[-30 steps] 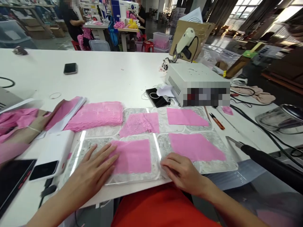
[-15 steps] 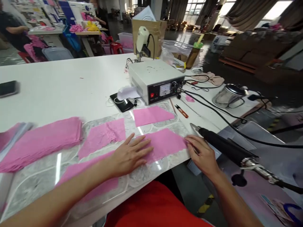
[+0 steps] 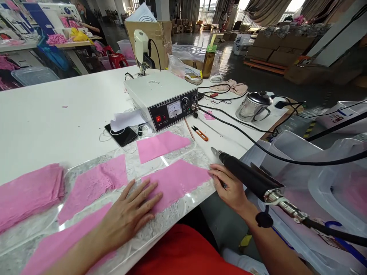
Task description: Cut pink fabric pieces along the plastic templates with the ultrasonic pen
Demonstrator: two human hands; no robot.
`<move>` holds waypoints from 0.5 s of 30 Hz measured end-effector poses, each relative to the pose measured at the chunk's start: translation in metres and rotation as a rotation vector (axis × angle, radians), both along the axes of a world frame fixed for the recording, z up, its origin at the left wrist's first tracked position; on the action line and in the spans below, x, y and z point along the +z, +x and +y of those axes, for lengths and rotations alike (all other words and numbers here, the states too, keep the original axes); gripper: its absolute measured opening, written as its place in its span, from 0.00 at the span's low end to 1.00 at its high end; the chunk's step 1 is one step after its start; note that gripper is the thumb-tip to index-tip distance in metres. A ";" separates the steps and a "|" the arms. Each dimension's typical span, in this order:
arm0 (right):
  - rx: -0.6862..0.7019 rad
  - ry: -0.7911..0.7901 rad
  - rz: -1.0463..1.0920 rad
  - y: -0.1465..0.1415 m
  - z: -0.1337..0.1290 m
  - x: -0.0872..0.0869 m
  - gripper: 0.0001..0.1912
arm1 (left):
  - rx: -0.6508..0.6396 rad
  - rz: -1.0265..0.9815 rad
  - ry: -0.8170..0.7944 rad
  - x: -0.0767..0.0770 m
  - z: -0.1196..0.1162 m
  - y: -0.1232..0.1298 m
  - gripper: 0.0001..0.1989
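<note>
My left hand [image 3: 133, 210] lies flat with fingers spread on the left part of a pink fabric piece [image 3: 177, 181]. With thumb and fingertips together, my right hand [image 3: 229, 187] pinches that piece's right corner. A black pen-shaped handheld tool [image 3: 246, 173] with a metal tip and a cable lies across the back of my right hand, tip pointing up-left; its support is unclear. Above is a second flat pink piece [image 3: 163, 146]. A crumpled pink piece [image 3: 96, 185] lies left of it, and another pink piece [image 3: 69, 238] is partly under my left forearm.
A control box [image 3: 172, 110] with a meter stands behind the fabric. Near it are orange thread snips [image 3: 200, 133], a black phone [image 3: 122, 135] and a lidded glass mug [image 3: 254, 106]. A fabric stack [image 3: 31, 193] lies left; plastic bins [image 3: 304, 152] stand right, below the table.
The view has turned right, so the table things sit further left in the picture. My left hand stays flat on the fabric and my right hand stays at its corner.
</note>
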State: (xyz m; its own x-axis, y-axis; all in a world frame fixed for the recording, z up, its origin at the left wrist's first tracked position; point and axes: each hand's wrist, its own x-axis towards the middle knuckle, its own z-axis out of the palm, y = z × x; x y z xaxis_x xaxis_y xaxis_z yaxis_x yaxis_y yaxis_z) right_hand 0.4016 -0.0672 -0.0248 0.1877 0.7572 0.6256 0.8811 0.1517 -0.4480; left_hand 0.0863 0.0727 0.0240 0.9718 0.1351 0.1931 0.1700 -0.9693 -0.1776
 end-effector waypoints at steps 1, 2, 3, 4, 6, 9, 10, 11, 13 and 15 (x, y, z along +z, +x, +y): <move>0.003 0.000 -0.001 0.000 0.000 0.000 0.15 | -0.004 0.003 -0.005 0.000 0.000 0.000 0.24; 0.005 -0.001 -0.004 0.000 0.000 0.000 0.15 | -0.010 0.004 -0.010 0.000 0.001 -0.001 0.24; 0.008 -0.004 -0.009 0.000 0.000 0.000 0.16 | -0.017 0.005 -0.015 0.000 0.002 -0.001 0.24; 0.013 -0.006 -0.018 0.000 -0.001 0.001 0.16 | -0.024 0.007 -0.023 0.000 0.003 -0.002 0.24; 0.021 -0.005 -0.042 0.000 -0.002 0.001 0.16 | -0.032 0.016 -0.049 -0.001 0.006 -0.003 0.24; 0.025 0.001 -0.078 0.001 -0.005 0.001 0.16 | -0.021 0.056 -0.125 0.000 0.007 -0.006 0.24; 0.024 0.005 -0.083 0.001 -0.007 0.000 0.16 | -0.012 0.072 -0.157 0.001 0.007 -0.006 0.24; 0.027 0.012 -0.086 0.001 -0.008 0.000 0.16 | -0.002 0.094 -0.192 0.002 0.006 -0.007 0.24; 0.020 0.027 -0.081 0.002 -0.009 -0.002 0.15 | 0.016 0.149 -0.257 0.005 0.004 -0.007 0.23; 0.011 0.035 -0.078 0.002 -0.009 -0.004 0.14 | 0.038 0.200 -0.305 0.008 0.004 -0.006 0.23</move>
State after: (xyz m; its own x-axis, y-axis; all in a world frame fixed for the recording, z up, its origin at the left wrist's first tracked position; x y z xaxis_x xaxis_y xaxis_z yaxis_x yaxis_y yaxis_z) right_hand 0.4031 -0.0759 -0.0292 0.1289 0.7362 0.6643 0.9113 0.1762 -0.3721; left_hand 0.0800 0.0768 0.0318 0.9795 0.1939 -0.0553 0.1981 -0.9765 0.0854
